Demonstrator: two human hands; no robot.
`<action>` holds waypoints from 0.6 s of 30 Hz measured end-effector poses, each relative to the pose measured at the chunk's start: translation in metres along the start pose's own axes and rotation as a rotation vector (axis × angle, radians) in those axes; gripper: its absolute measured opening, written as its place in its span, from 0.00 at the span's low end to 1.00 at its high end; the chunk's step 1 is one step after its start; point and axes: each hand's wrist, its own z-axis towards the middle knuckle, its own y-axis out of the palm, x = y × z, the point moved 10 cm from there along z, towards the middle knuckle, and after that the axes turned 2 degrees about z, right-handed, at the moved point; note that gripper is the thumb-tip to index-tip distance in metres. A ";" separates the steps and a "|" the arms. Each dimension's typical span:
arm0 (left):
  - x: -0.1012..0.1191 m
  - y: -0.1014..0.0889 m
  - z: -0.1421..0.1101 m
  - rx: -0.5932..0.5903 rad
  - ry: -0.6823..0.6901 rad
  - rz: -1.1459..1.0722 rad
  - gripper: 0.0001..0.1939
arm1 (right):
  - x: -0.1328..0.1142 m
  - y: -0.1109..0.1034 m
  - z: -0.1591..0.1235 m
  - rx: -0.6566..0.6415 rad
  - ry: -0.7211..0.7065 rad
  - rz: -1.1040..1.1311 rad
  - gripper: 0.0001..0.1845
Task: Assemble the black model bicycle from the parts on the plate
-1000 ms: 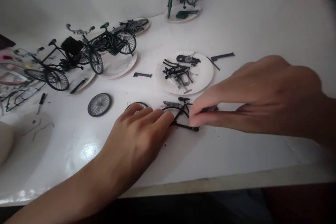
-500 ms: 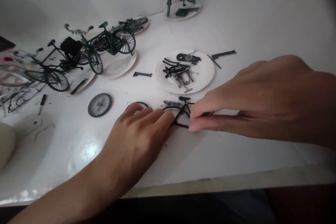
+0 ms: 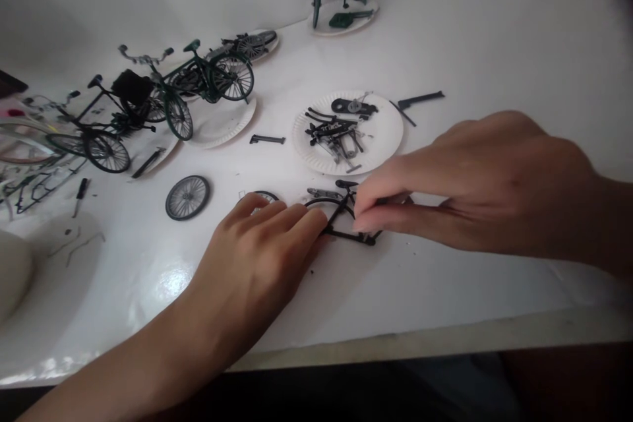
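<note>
A black model bicycle frame (image 3: pixel 351 236) with a small saddle (image 3: pixel 346 184) lies on the white table near its front edge. My left hand (image 3: pixel 267 237) is closed on the frame's left end, its fingertips partly hidden behind the knuckles. Over the frame's right part, my right hand (image 3: pixel 459 188) has thumb and forefinger pressed together in a pinch. What sits between those fingertips is hidden. A spoked wheel (image 3: pixel 267 197) shows partly behind my left fingers. Beside the saddle lies a small grey part (image 3: pixel 322 194).
A paper plate (image 3: pixel 390 135) of loose black and grey parts stands behind the frame. Another wheel (image 3: pixel 188 198) lies leftward, near a screwdriver (image 3: pixel 81 190). Model bicycles, including a green one (image 3: pixel 198 79), stand at the back left. The table edge (image 3: pixel 395 347) runs across the front.
My right hand has shifted slightly up and away from the frame's lower bar, uncovering more of its lower right corner. My left hand stays in place.
</note>
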 end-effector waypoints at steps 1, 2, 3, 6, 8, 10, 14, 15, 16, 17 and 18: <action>0.000 -0.001 0.000 0.002 0.002 0.001 0.06 | 0.002 0.000 0.000 0.006 -0.002 0.001 0.16; 0.000 -0.001 0.000 0.006 0.004 0.003 0.06 | 0.003 0.001 -0.001 0.003 -0.003 0.001 0.15; 0.001 -0.002 0.000 0.009 0.006 0.007 0.06 | 0.004 0.002 -0.001 -0.003 -0.003 0.001 0.15; 0.001 -0.003 0.000 0.013 0.009 0.018 0.07 | 0.004 0.004 -0.001 -0.029 -0.008 0.003 0.15; 0.001 -0.002 0.001 0.004 0.002 0.024 0.07 | 0.003 0.005 -0.001 -0.040 -0.009 0.001 0.15; 0.001 -0.002 0.002 0.003 -0.001 0.027 0.07 | 0.003 0.006 0.000 -0.046 -0.013 -0.002 0.15; 0.001 -0.001 0.001 -0.006 0.001 0.020 0.07 | 0.000 0.006 0.000 -0.056 -0.043 0.004 0.14; 0.001 -0.001 0.001 -0.013 0.000 0.019 0.07 | -0.001 0.006 0.000 -0.060 -0.045 0.000 0.14; 0.001 0.000 0.001 -0.014 -0.001 0.018 0.07 | -0.002 0.005 -0.001 -0.065 -0.044 -0.008 0.15; 0.001 -0.001 0.000 -0.013 0.000 0.018 0.06 | -0.002 0.006 -0.001 -0.071 -0.041 -0.021 0.17; 0.001 -0.001 0.000 -0.009 0.000 0.018 0.06 | -0.004 0.006 -0.002 -0.074 -0.047 -0.033 0.18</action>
